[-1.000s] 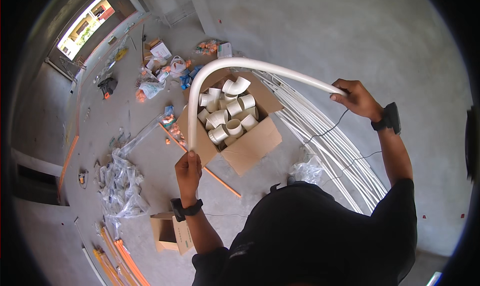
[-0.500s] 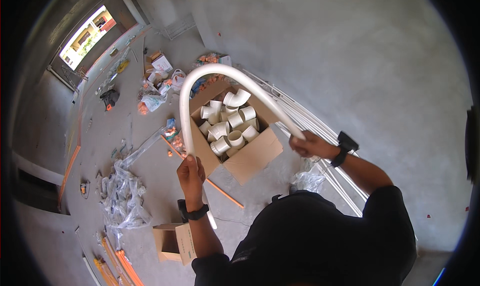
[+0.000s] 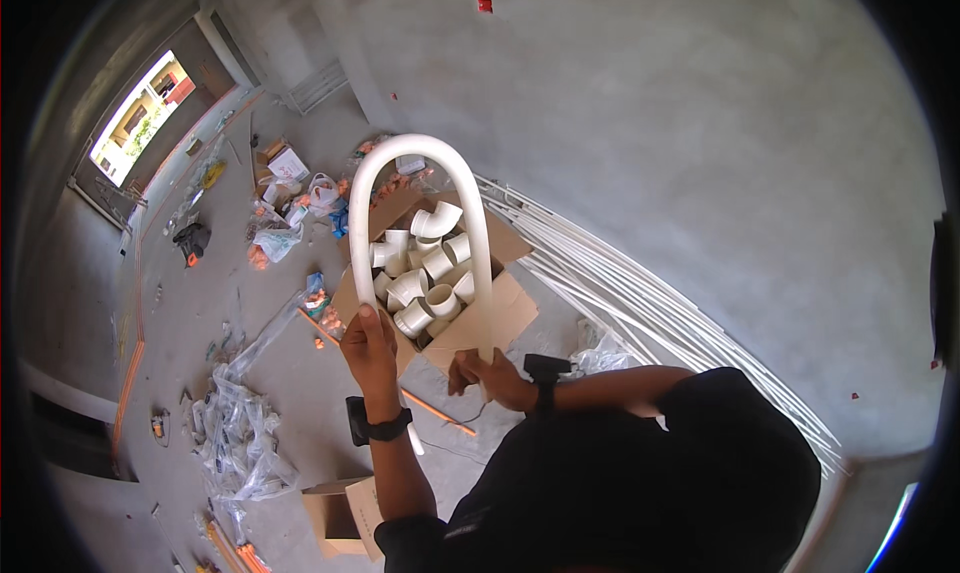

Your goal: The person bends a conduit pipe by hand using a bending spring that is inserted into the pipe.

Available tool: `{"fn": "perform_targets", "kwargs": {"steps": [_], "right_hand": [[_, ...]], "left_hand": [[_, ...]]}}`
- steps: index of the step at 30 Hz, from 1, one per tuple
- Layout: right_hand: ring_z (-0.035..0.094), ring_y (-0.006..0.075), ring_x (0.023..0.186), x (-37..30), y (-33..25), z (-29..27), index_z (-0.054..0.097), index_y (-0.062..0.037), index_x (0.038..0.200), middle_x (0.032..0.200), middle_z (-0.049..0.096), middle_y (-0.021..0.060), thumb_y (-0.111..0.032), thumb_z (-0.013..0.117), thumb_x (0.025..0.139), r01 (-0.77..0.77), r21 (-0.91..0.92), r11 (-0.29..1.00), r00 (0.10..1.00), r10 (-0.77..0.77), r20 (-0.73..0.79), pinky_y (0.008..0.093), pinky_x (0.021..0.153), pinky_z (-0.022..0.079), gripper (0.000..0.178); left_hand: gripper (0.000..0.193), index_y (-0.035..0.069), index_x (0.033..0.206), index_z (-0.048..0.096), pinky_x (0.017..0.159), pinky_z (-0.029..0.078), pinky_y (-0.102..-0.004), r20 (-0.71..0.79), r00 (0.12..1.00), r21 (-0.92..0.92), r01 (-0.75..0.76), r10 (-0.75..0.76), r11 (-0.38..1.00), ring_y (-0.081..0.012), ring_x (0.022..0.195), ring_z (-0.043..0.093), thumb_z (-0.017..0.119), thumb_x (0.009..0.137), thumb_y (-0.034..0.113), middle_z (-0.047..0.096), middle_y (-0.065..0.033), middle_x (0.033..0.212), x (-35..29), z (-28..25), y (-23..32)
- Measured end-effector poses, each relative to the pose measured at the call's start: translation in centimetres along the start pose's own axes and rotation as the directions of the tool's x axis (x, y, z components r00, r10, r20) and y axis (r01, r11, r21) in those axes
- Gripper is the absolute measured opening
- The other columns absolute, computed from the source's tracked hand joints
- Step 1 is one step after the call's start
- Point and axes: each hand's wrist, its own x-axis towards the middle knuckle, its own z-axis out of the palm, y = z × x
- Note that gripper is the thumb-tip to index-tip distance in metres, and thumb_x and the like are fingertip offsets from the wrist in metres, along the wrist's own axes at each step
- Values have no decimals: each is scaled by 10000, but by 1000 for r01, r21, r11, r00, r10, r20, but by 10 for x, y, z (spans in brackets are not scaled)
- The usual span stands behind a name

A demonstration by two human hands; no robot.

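A white plastic pipe (image 3: 418,148) is bent into a narrow upside-down U. My left hand (image 3: 370,351) is closed around its left leg, and the lower end of that leg shows beside my left forearm. Lower on the other leg, my right hand (image 3: 493,380) is closed around the pipe near its end. A thin dark cord hangs by my right fingers; what it joins to is hidden. Behind the U stands an open cardboard box (image 3: 512,313) full of cream pipe fittings (image 3: 410,285), elbows and branch pieces among them.
Many long white pipes (image 3: 610,273) lie along the wall at right. Crumpled clear plastic (image 3: 240,433) and a smaller open carton (image 3: 330,513) lie at left. Bags of orange fittings (image 3: 275,243) are farther back. An orange pipe (image 3: 437,410) lies beneath my hands.
My right hand has come inward and down with its end of the pipe, so the bend is much tighter. My left hand keeps its grip. The whole view has shifted.
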Motion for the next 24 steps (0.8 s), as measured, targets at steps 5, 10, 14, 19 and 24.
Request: {"fn": "perform_targets", "kwargs": {"steps": [5, 10, 14, 19, 24], "right_hand": [[618, 230, 650, -9, -2, 32, 501, -37, 776, 727, 588, 116, -293, 475, 1030, -30, -6, 1000, 999, 30, -43, 332, 602, 512, 361], [385, 39, 520, 8, -90, -65, 641, -29, 791, 564, 467, -37, -314, 681, 936, -197, -824, 531, 959, -71, -275, 274, 441, 315, 323], [442, 86, 501, 27, -204, -79, 686, 12, 816, 573, 542, 28, -189, 771, 855, 125, -986, 107, 977, -187, 104, 289, 468, 381, 222], [453, 117, 492, 50, -254, -57, 670, 26, 810, 581, 568, 83, -129, 775, 830, 270, -958, -94, 957, -85, 278, 299, 479, 395, 188], [475, 133, 525, 54, -244, -23, 678, 23, 926, 626, 585, 92, -109, 764, 832, 151, -986, 72, 987, 48, 155, 301, 517, 413, 184]], "left_hand": [[469, 101, 656, 448, 463, 242, -219, -11, 995, 48, -98, 98, 994, -15, 512, 347, 495, 1027, 384, 408, 72, 567, -3, 6, 1], [448, 50, 691, 506, 522, 282, -246, -37, 960, 275, -256, 276, 927, -39, 585, 358, 527, 1016, 357, 433, 58, 610, -1, -92, 18], [466, 16, 675, 493, 489, 275, -267, -135, 973, 509, -94, 187, 856, -48, 576, 349, 542, 1005, 342, 402, 33, 571, -42, -137, -3], [488, 44, 644, 443, 481, 264, -267, -196, 965, 439, -72, 173, 896, -54, 552, 340, 514, 1015, 354, 389, 38, 558, -69, -159, -31], [483, 73, 650, 436, 488, 254, -244, -319, 945, 305, 32, 71, 952, -40, 549, 328, 485, 1030, 366, 383, 60, 581, -85, -159, -49]]}}
